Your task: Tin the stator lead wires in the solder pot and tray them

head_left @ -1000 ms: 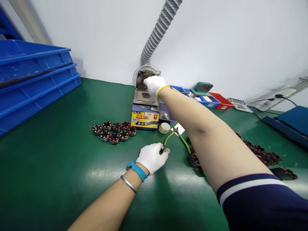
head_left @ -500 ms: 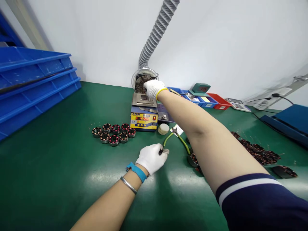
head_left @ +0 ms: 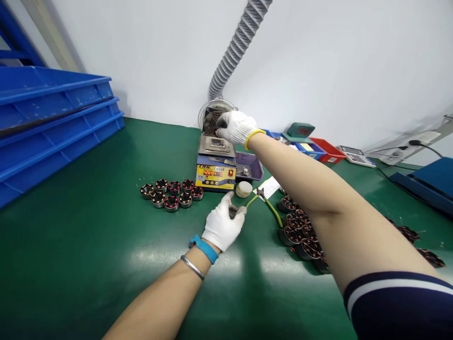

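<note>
My left hand (head_left: 224,224), in a white glove with grey fingertips, is low over the bench in front of the solder pot (head_left: 215,177). Its fingers are apart, close to one green handle of the cutting pliers (head_left: 261,192); whether they touch is unclear. Above the pot's metal top, my gloved right hand (head_left: 237,127) has its fingers curled together in front of the round fan grille (head_left: 211,122). Whatever is between those fingertips is too small and hidden to name. Beside the pot lies a round whitish pad (head_left: 244,190).
Several wound motor stators (head_left: 171,203) stand in a group left of the pot. More copper-wound stators (head_left: 292,234) sit under my right forearm. Blue crates (head_left: 60,127) are stacked at left. A purple tray (head_left: 256,167), a red bin (head_left: 327,150) and a ribbed exhaust hose (head_left: 240,47) are behind.
My left hand's fingers have spread apart and the hand has risen slightly. My right hand has drawn a little to the right over the pot. The whole view has shifted slightly.
</note>
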The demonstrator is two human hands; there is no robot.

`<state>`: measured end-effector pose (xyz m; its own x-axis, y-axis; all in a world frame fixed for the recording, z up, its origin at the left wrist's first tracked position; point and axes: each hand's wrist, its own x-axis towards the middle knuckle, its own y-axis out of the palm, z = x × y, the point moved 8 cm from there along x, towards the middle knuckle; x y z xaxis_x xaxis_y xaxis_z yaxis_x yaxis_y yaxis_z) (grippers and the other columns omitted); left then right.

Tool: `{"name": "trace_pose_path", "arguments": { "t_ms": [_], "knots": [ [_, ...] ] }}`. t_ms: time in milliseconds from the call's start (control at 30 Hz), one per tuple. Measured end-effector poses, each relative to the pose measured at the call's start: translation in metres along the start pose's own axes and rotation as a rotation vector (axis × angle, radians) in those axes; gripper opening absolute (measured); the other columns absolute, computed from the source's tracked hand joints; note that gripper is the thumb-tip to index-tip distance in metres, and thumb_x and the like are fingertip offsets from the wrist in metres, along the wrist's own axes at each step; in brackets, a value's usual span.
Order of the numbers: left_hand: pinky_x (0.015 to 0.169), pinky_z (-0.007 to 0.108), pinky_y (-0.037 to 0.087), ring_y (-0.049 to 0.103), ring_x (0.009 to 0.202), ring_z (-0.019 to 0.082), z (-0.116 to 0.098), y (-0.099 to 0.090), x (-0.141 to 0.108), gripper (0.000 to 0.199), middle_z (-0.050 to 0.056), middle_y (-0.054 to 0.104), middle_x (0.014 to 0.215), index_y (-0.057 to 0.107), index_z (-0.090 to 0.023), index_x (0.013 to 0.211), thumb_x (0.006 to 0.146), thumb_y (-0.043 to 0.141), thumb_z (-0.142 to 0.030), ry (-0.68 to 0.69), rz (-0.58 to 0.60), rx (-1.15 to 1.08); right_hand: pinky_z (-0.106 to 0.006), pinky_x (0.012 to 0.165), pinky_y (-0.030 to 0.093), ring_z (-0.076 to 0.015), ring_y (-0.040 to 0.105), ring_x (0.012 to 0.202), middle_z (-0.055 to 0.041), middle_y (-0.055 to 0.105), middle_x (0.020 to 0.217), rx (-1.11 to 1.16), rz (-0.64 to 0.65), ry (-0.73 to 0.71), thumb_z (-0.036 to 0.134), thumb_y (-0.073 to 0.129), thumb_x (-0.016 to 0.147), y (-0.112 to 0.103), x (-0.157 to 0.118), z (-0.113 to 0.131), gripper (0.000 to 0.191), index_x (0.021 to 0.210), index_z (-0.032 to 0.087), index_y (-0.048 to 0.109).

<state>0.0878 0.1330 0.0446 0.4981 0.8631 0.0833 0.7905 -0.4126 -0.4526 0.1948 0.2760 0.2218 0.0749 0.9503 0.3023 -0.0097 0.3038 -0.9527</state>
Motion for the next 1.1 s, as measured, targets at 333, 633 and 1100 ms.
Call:
{"name": "trace_pose_path", "arguments": {
  "t_ms": [333,633,1100],
  "knots": [
    [0.094,0.034,0.046,0.059,0.115,0.028,0.007,-0.018,-0.001,0.087,0.018,0.062,0.123,0.004,-0.003,0.15,0.087,0.053,-0.035,-0.072,-0.223,-0.014,-0.027,0.084,0.053,-0.0199,0.065,0.099,-0.0001,0.065,0.117,0.561,0.388,0.222,0.03,0.061,0.078,0.064,-0.138,0.018,0.057,0.135,0.029,0.053],
    [0.089,0.033,0.049,0.065,0.103,0.025,0.011,-0.005,0.001,0.101,0.014,0.065,0.118,0.002,-0.008,0.151,0.08,0.064,-0.045,-0.104,-0.096,-0.048,-0.021,0.059,0.056,-0.0139,0.067,0.065,-0.002,0.068,0.072,0.93,0.367,0.389,0.015,0.058,0.084,0.065,-0.117,-0.011,0.033,0.116,0.019,0.064],
    [0.093,0.035,0.048,0.064,0.103,0.023,0.007,0.006,0.003,0.093,0.015,0.047,0.142,0.009,-0.014,0.152,0.079,0.063,-0.039,-0.018,-0.006,0.095,-0.031,0.071,0.054,-0.0208,0.066,0.083,-0.0069,0.068,0.085,0.451,0.055,0.335,0.024,0.054,0.082,0.049,0.015,-0.057,0.027,0.102,0.016,0.07]
  ]
}}
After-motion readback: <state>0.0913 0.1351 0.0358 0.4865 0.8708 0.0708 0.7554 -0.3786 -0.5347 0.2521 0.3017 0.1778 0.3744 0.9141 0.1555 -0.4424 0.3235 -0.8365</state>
